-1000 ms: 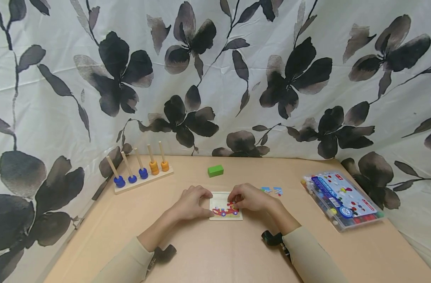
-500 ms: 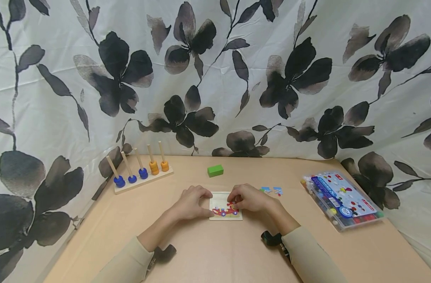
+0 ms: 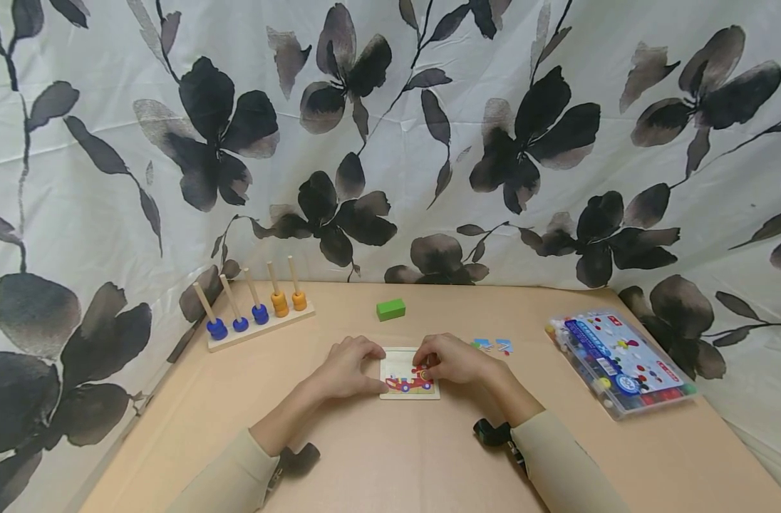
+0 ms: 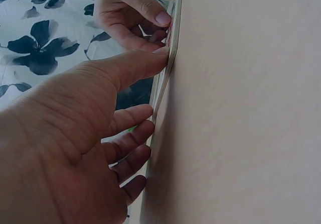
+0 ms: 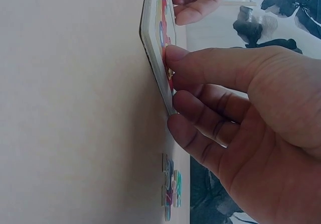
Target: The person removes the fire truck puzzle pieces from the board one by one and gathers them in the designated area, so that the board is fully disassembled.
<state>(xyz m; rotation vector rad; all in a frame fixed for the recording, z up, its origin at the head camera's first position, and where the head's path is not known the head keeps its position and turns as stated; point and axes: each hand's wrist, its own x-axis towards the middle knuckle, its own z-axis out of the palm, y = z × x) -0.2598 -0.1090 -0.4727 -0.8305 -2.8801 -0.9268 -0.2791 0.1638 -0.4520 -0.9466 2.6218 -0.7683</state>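
A small puzzle board (image 3: 400,359) with a pale frame lies on the table; red and yellow vehicle artwork fills its lower part. At its left edge my left hand (image 3: 347,367) steadies it, thumb near the front corner and fingers farther back, as the left wrist view shows. My right hand (image 3: 457,360) pinches a red puzzle piece (image 3: 421,372) with thumb and index finger, over the board's right side. The right wrist view shows the right thumb (image 5: 176,53) against the red artwork; the fingertips partly hide the piece. Two loose blue puzzle pieces (image 3: 504,346) lie behind the right hand.
A green block (image 3: 390,309) sits behind the board. A wooden peg stand (image 3: 262,328) with blue and orange rings is at the back left. To the right lies a clear plastic case (image 3: 621,363) with colourful contents. A floral curtain (image 3: 429,142) hangs along the table's back edge.
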